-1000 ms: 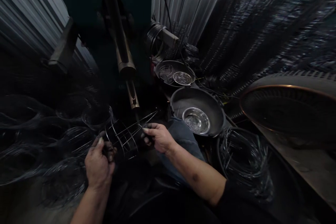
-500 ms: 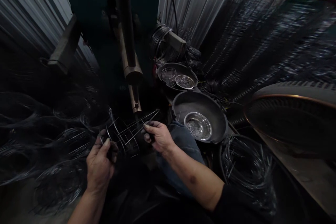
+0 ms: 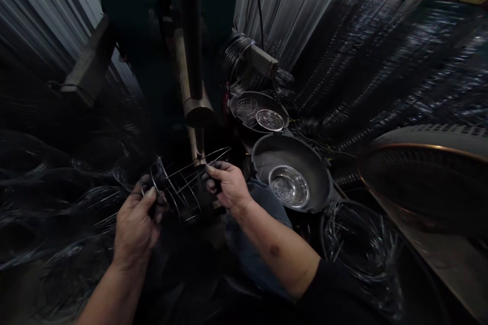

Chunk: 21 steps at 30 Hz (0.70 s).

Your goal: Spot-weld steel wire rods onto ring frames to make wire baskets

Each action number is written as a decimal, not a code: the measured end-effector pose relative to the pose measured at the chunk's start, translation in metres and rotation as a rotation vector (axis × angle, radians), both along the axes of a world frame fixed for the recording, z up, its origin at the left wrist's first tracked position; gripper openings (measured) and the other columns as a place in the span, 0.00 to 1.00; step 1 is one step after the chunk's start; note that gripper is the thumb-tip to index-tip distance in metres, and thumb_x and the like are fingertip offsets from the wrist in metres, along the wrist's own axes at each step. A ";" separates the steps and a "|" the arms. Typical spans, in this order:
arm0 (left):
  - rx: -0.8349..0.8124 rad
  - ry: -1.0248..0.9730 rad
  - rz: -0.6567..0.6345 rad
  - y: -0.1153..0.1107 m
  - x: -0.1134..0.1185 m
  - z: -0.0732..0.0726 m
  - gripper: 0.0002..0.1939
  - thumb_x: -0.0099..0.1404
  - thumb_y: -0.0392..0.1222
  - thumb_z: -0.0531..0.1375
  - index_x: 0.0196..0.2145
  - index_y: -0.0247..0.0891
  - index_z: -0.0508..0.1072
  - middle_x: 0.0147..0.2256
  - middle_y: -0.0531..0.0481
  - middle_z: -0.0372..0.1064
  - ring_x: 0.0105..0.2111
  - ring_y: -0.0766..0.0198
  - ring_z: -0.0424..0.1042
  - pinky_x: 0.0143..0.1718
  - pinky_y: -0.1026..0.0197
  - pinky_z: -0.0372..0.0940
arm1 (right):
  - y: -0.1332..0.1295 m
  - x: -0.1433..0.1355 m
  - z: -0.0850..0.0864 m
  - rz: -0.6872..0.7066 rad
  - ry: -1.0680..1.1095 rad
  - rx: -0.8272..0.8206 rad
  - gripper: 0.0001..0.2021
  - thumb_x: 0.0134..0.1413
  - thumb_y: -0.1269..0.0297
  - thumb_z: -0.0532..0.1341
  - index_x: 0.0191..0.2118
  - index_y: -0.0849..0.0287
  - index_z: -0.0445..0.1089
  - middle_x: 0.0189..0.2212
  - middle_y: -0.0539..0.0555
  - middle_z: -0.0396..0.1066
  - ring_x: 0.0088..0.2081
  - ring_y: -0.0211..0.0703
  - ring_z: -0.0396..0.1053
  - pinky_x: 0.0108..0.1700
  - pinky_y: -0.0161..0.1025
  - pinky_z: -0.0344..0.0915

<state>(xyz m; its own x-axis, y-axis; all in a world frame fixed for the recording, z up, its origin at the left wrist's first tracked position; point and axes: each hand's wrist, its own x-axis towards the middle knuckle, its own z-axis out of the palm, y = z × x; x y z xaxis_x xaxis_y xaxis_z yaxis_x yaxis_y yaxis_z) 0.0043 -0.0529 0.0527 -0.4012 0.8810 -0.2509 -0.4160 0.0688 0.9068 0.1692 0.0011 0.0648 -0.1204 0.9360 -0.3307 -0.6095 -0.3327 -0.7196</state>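
Observation:
A wire frame (image 3: pixel 179 185) of thin rings and cross rods hangs between my two hands, tilted, just below a metal machine electrode (image 3: pixel 197 150). My left hand (image 3: pixel 139 213) is closed round the ring at the frame's left end. My right hand (image 3: pixel 229 185) pinches a thin rod at the frame's right side, near its pointed end. The exact contact between frame and electrode is too dark to make out.
Right of my knee stands a dark pan (image 3: pixel 320 180) with a steel bowl (image 3: pixel 288 186) of short wire pieces. Another pan (image 3: pixel 244 124) lies behind it. Bundled wires (image 3: pixel 358 244) sit lower right, wire rings (image 3: pixel 95 200) at left, a large round guard (image 3: pixel 423 177) at right.
Both hands have shifted slightly left and up with the wire frame, bringing it nearer the electrode tip. The view has also shifted a little.

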 end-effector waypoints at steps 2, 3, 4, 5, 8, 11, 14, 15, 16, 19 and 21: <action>-0.020 0.009 -0.003 0.002 -0.001 0.004 0.16 0.49 0.41 0.68 0.35 0.34 0.71 0.24 0.54 0.66 0.19 0.73 0.60 0.17 0.72 0.57 | 0.003 -0.001 0.001 0.001 -0.003 0.008 0.15 0.29 0.65 0.73 0.24 0.62 0.67 0.16 0.49 0.69 0.14 0.29 0.57 0.16 0.28 0.49; -0.036 0.009 -0.002 0.004 -0.002 0.006 0.16 0.49 0.41 0.68 0.35 0.34 0.71 0.24 0.54 0.66 0.18 0.73 0.59 0.17 0.72 0.58 | 0.004 -0.001 0.002 0.002 -0.006 0.008 0.15 0.30 0.66 0.73 0.24 0.62 0.67 0.16 0.49 0.69 0.14 0.29 0.57 0.16 0.28 0.49; -0.047 0.008 -0.002 0.005 -0.002 0.007 0.16 0.49 0.41 0.68 0.34 0.34 0.71 0.23 0.54 0.66 0.17 0.74 0.58 0.18 0.71 0.59 | 0.006 -0.001 0.003 0.003 -0.008 0.006 0.14 0.31 0.66 0.72 0.24 0.62 0.67 0.16 0.49 0.69 0.14 0.29 0.57 0.16 0.28 0.49; -0.051 0.006 -0.005 0.007 -0.002 0.008 0.16 0.49 0.41 0.68 0.34 0.35 0.71 0.23 0.55 0.66 0.16 0.74 0.57 0.18 0.70 0.60 | 0.007 -0.002 0.003 0.004 -0.009 0.002 0.14 0.32 0.67 0.72 0.24 0.62 0.67 0.16 0.49 0.69 0.14 0.29 0.57 0.16 0.28 0.49; -0.037 0.007 -0.008 0.011 -0.002 0.009 0.16 0.49 0.40 0.67 0.36 0.35 0.71 0.23 0.55 0.66 0.15 0.74 0.56 0.17 0.70 0.60 | 0.012 -0.002 0.006 0.006 -0.005 -0.013 0.12 0.33 0.69 0.71 0.23 0.62 0.66 0.16 0.49 0.69 0.14 0.29 0.57 0.16 0.28 0.49; -0.031 0.009 -0.007 0.013 -0.001 0.012 0.14 0.49 0.38 0.66 0.35 0.35 0.71 0.22 0.55 0.67 0.14 0.75 0.55 0.16 0.70 0.58 | 0.014 -0.003 0.007 0.007 -0.006 -0.014 0.10 0.35 0.69 0.70 0.23 0.63 0.67 0.16 0.49 0.69 0.14 0.29 0.57 0.16 0.28 0.49; -0.019 -0.004 -0.023 0.013 -0.003 0.013 0.13 0.50 0.38 0.66 0.34 0.35 0.70 0.21 0.57 0.66 0.13 0.76 0.52 0.17 0.69 0.60 | 0.014 -0.004 0.005 0.011 -0.013 0.003 0.10 0.36 0.68 0.70 0.23 0.62 0.66 0.17 0.49 0.68 0.15 0.29 0.56 0.16 0.28 0.49; -0.017 -0.009 -0.027 0.013 -0.004 0.013 0.13 0.51 0.38 0.66 0.36 0.35 0.71 0.21 0.57 0.66 0.13 0.76 0.53 0.17 0.69 0.60 | 0.013 -0.004 0.004 0.019 -0.028 0.011 0.11 0.37 0.67 0.70 0.24 0.62 0.66 0.17 0.48 0.68 0.15 0.29 0.56 0.16 0.28 0.49; -0.016 -0.015 -0.023 0.013 -0.005 0.012 0.14 0.51 0.37 0.66 0.37 0.35 0.71 0.22 0.56 0.66 0.13 0.75 0.55 0.17 0.69 0.59 | 0.012 -0.002 0.003 0.034 -0.065 0.026 0.10 0.38 0.66 0.69 0.24 0.62 0.66 0.18 0.48 0.68 0.15 0.29 0.57 0.16 0.29 0.49; -0.003 -0.033 0.006 0.012 -0.006 0.008 0.18 0.51 0.39 0.66 0.40 0.35 0.72 0.25 0.53 0.68 0.19 0.70 0.65 0.15 0.71 0.57 | 0.009 0.009 0.002 0.000 -0.382 0.190 0.09 0.44 0.61 0.67 0.27 0.60 0.69 0.20 0.49 0.69 0.18 0.33 0.61 0.19 0.32 0.56; 0.006 -0.039 -0.001 0.010 -0.006 0.005 0.18 0.51 0.41 0.67 0.40 0.35 0.72 0.26 0.52 0.69 0.21 0.67 0.67 0.16 0.71 0.59 | 0.011 0.020 0.003 -0.146 -0.714 0.401 0.06 0.46 0.63 0.65 0.31 0.59 0.72 0.28 0.52 0.72 0.28 0.39 0.69 0.30 0.36 0.66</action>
